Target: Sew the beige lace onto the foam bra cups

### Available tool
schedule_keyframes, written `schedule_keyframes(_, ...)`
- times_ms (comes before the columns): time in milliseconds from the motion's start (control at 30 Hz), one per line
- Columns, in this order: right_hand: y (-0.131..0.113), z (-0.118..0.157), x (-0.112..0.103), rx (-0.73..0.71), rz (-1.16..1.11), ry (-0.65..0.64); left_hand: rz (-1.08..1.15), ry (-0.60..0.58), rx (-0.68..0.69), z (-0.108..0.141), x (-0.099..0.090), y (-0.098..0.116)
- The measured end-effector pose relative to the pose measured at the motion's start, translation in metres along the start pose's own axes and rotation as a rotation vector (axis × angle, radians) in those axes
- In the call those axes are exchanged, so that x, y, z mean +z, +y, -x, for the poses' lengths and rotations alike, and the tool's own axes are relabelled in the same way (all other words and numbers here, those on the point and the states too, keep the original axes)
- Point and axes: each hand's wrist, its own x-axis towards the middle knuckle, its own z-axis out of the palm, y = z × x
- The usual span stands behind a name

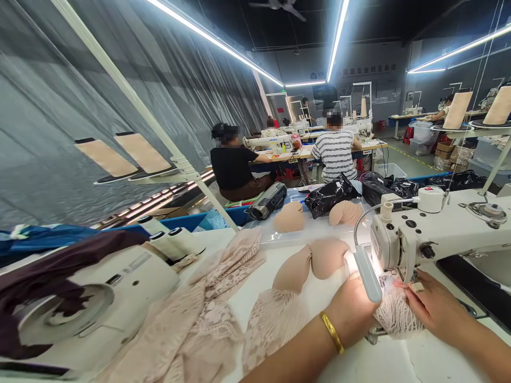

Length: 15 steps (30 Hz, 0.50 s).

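Observation:
Under the head of a white sewing machine (451,229) lies a piece of pale pink lace (399,316) with a stringy, open pattern. My right hand (437,308) grips the lace close to the needle area, thumb and fingers closed on its edge. On the other side my left hand (351,311), with a gold bracelet (332,332) at the wrist, rests at the work. A grey lamp head (368,274) hides its fingers. Joined beige bra cups (329,259) lie just beyond the left hand, with lace attached to the nearer cup.
More lace pieces (199,314) spread across the white table at left, beside another machine part (107,298) draped in dark cloth. Stacked cups (346,213) and a black plastic bag (331,196) lie behind. Two people sit at machines farther off. A thread stand pole (139,111) slants at left.

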Motion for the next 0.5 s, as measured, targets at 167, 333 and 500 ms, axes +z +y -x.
schedule_keyframes(167,-0.002,0.008,0.005,-0.088,0.049,0.117,-0.146,-0.123,-0.063,0.007,-0.015,0.001)
schedule_keyframes(333,-0.027,0.007,-0.004,-0.278,0.076,0.084,0.126,-0.061,0.032,0.003,-0.019,0.006)
schedule_keyframes(500,-0.034,0.001,0.004,-0.265,0.137,0.028,0.046,-0.301,-0.054,0.014,-0.032,0.008)
